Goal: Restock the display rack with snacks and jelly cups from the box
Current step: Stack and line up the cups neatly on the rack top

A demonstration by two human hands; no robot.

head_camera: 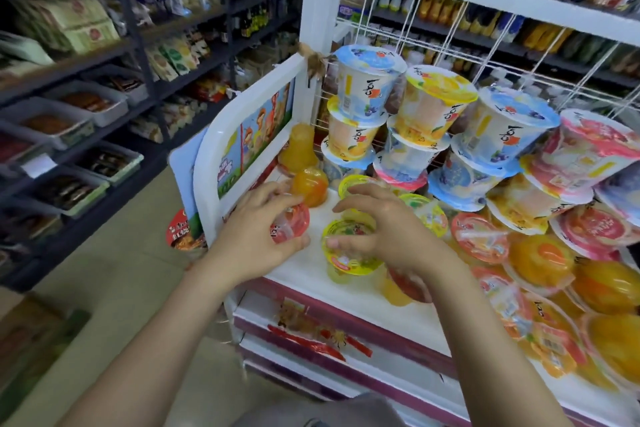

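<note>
Jelly cups: left hand (258, 229) grips red-lidded cup (290, 225); right hand (384, 236) pinches yellow-lidded cup (348, 246), just right of it, above rack shelf (311, 263).

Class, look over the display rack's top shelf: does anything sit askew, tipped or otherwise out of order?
Yes. The tall stacked jelly cups at the back lean to different sides rather than standing straight. On the right, the orange jelly cups lie piled on their sides. The left hand grips a red-lidded cup tilted.
</note>
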